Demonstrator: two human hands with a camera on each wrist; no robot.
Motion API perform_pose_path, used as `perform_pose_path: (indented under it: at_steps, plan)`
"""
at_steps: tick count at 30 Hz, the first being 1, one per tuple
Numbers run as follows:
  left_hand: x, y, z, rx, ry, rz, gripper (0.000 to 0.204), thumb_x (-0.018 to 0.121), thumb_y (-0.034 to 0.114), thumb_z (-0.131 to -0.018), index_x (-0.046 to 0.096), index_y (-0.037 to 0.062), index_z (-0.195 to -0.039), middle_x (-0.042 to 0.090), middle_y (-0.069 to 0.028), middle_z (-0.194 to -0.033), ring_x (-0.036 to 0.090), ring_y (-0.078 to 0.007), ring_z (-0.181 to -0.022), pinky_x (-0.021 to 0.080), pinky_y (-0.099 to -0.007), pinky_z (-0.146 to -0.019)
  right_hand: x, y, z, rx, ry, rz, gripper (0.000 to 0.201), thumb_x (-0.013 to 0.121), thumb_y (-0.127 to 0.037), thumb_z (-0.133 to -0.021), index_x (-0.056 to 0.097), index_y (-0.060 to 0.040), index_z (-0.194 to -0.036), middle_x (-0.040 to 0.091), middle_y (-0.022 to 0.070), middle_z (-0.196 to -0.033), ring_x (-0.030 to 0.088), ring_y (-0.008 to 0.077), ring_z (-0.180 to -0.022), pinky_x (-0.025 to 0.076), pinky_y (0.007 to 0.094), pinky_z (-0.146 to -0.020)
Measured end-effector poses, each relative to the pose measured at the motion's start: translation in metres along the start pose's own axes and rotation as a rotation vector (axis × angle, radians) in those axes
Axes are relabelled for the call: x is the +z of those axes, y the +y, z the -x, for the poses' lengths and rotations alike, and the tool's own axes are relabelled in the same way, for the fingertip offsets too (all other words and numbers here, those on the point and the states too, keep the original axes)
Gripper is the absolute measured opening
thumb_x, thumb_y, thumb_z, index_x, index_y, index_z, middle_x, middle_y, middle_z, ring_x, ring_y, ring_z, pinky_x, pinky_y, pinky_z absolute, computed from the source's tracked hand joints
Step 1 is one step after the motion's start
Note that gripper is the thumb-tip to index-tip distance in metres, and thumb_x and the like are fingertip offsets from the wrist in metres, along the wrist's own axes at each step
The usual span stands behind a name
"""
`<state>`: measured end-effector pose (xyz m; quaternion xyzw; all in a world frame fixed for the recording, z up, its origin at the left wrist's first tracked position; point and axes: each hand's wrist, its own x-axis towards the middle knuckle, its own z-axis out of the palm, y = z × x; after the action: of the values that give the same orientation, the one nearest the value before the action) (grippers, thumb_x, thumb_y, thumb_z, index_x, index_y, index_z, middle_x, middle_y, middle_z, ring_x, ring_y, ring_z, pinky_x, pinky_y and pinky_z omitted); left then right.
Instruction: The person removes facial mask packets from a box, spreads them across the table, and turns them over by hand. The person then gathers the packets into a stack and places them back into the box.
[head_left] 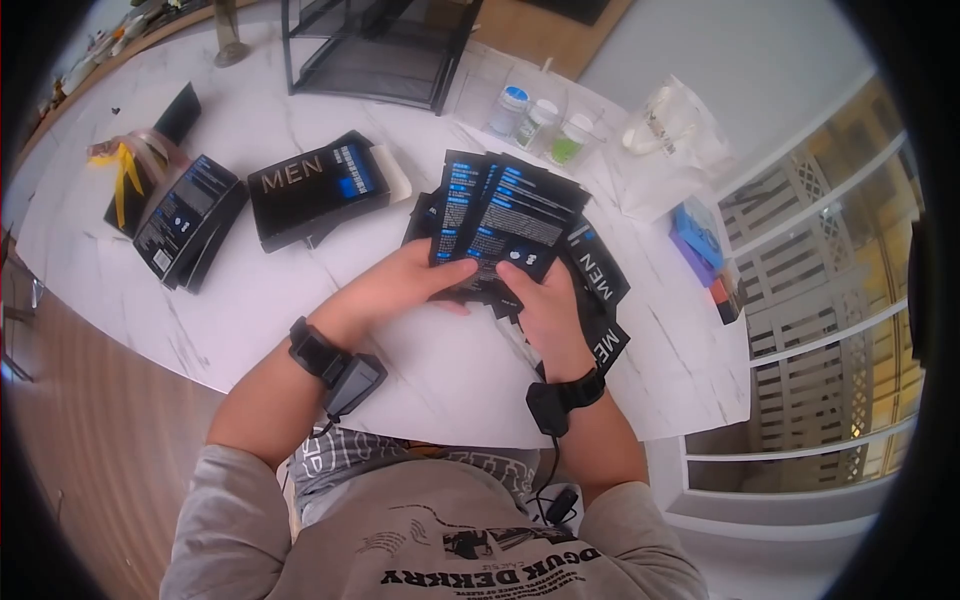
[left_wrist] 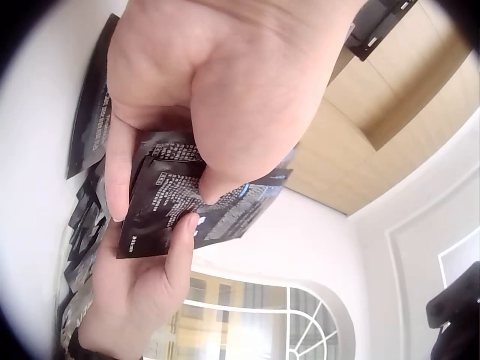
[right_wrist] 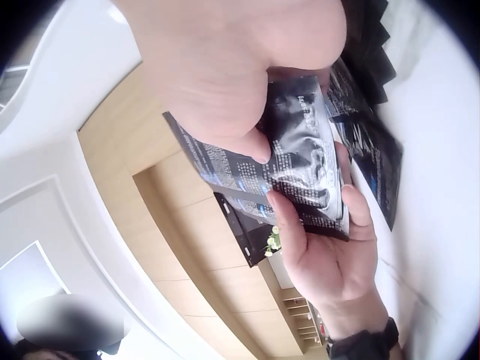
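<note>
Both hands hold a fanned stack of flat black sachets (head_left: 520, 215) with blue and white print, above the table's near middle. At the stack's lower left, my left hand (head_left: 395, 285) pinches it with the thumb on top and fingers beneath. My right hand (head_left: 552, 318) grips the lower right, its thumb (left_wrist: 180, 247) lying across the printed face. In the right wrist view, the top sachet (right_wrist: 296, 150) looks glossy and creased. More black sachets (head_left: 598, 270), some marked MEN, lie on the table under and beside the right hand.
A black MEN box (head_left: 310, 190) with a lifted flap lies left of the hands. Farther left are another black carton (head_left: 190, 222) and a yellow ribbon (head_left: 128, 190). Behind stand a black rack (head_left: 370, 60), small bottles (head_left: 538, 122) and a white bag (head_left: 665, 140). Small boxes (head_left: 697, 232) sit right.
</note>
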<state>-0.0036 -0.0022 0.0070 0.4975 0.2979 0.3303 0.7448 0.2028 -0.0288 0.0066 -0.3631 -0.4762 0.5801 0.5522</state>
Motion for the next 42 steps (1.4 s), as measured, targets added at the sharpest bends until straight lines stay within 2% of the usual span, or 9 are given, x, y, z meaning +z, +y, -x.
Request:
perform_pose_path:
  at_steps: [3,9,15,18,24,30,33,42]
  plan:
    - [-0.002,-0.001,-0.002,0.013,-0.004,0.065,0.031,0.057,0.015,-0.101,0.058,-0.0010,-0.128,0.067,-0.0080,-0.115,0.065,-0.0193,-0.105,0.063,-0.0371,-0.080,-0.001,0.003,-0.002,-0.015,0.038,-0.012,0.036,0.061,-0.001,-0.095,0.053,0.0010,-0.130,0.063,0.0075,-0.122,0.061,0.0133,-0.108,0.048,0.0284,-0.096]
    - [-0.003,0.000,-0.003,0.047,0.062,-0.014,0.030,0.059,0.012,-0.099,0.059,-0.0009,-0.127,0.067,-0.0098,-0.114,0.068,-0.0196,-0.097,0.063,-0.0343,-0.078,-0.003,0.007,-0.006,-0.086,0.124,0.058,0.030,0.061,-0.003,-0.096,0.057,0.0015,-0.126,0.065,0.0079,-0.118,0.061,0.0116,-0.105,0.048,0.0268,-0.094]
    - [-0.006,0.001,-0.003,0.033,0.075,0.019,0.034,0.060,0.018,-0.100,0.059,0.0004,-0.128,0.067,-0.0104,-0.116,0.067,-0.0200,-0.101,0.061,-0.0324,-0.077,-0.009,0.006,-0.005,-0.018,0.151,0.065,0.024,0.061,-0.005,-0.098,0.062,0.0035,-0.120,0.067,0.0081,-0.115,0.062,0.0111,-0.102,0.048,0.0256,-0.092]
    - [-0.007,0.001,-0.003,0.035,0.083,0.029,0.035,0.059,0.021,-0.100,0.059,0.0002,-0.128,0.067,-0.0107,-0.116,0.067,-0.0198,-0.101,0.061,-0.0318,-0.076,-0.009,0.008,-0.006,-0.039,0.122,-0.078,0.023,0.059,-0.005,-0.098,0.062,0.0047,-0.119,0.067,0.0082,-0.116,0.062,0.0113,-0.103,0.049,0.0257,-0.091]
    - [-0.007,0.002,-0.002,0.053,0.104,0.049,0.034,0.060,0.020,-0.099,0.060,-0.0003,-0.127,0.067,-0.0111,-0.116,0.067,-0.0193,-0.100,0.061,-0.0319,-0.075,-0.010,0.003,-0.005,-0.055,0.133,-0.125,0.025,0.055,-0.005,-0.100,0.059,0.0049,-0.123,0.066,0.0089,-0.119,0.063,0.0128,-0.104,0.049,0.0273,-0.094]
    - [-0.007,0.002,-0.003,0.045,0.095,0.010,0.031,0.063,0.013,-0.097,0.062,-0.0013,-0.123,0.067,-0.0098,-0.110,0.067,-0.0187,-0.095,0.062,-0.0314,-0.073,-0.007,0.008,-0.005,-0.030,0.127,-0.092,0.026,0.055,-0.005,-0.100,0.057,0.0040,-0.125,0.064,0.0087,-0.121,0.062,0.0130,-0.106,0.049,0.0277,-0.094]
    - [-0.008,-0.001,-0.005,0.039,0.103,-0.018,0.029,0.062,0.012,-0.097,0.062,0.0017,-0.124,0.068,-0.0084,-0.114,0.067,-0.0181,-0.099,0.062,-0.0330,-0.071,-0.011,0.009,-0.006,-0.048,0.094,-0.095,0.027,0.055,-0.005,-0.100,0.057,0.0033,-0.126,0.064,0.0085,-0.122,0.061,0.0127,-0.107,0.049,0.0277,-0.095]
    - [-0.007,0.000,-0.005,0.027,0.104,-0.032,0.029,0.061,0.012,-0.098,0.062,0.0006,-0.124,0.068,-0.0087,-0.114,0.067,-0.0180,-0.098,0.062,-0.0321,-0.071,-0.010,0.008,-0.006,-0.030,0.100,-0.073,0.026,0.057,-0.004,-0.099,0.058,0.0025,-0.124,0.066,0.0076,-0.118,0.062,0.0128,-0.104,0.050,0.0276,-0.093]
